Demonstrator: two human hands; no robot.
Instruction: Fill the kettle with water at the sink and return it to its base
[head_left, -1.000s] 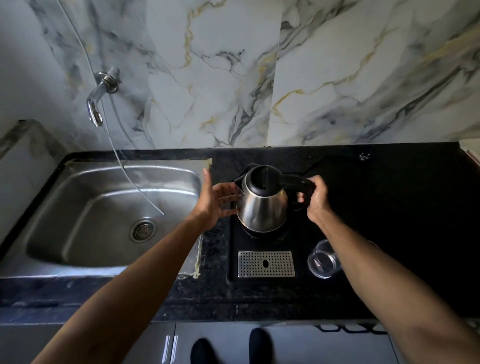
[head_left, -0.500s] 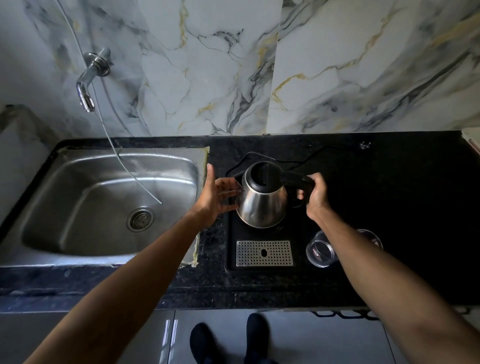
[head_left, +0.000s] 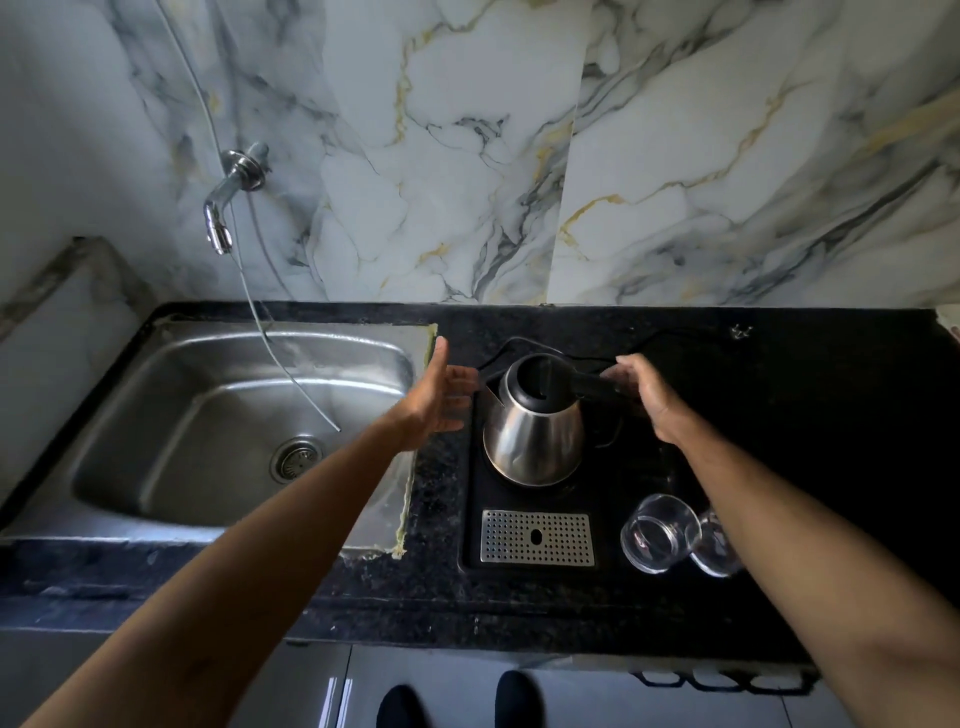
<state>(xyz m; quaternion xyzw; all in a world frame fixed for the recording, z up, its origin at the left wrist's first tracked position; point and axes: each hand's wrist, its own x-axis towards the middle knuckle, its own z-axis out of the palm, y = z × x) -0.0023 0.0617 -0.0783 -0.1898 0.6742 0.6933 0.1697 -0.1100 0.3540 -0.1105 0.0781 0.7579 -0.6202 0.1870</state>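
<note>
The steel kettle, with a black rim and black handle, stands upright on its black base tray on the counter, right of the sink. My left hand hovers just left of the spout, fingers spread, a small gap from the kettle body. My right hand is at the far end of the handle with the fingers loosened and stretched over it rather than wrapped round it. The wall tap hangs above the sink's back edge; no water runs from it.
A thin hose drops from the wall into the sink basin. Two clear glasses lie on the tray's right under my right forearm. A perforated metal drip grate sits in front of the kettle. A black cord runs behind it.
My left hand has drawn away from the kettle's side. My right hand's fingers have uncurled from the handle. The kettle stays on its base.
</note>
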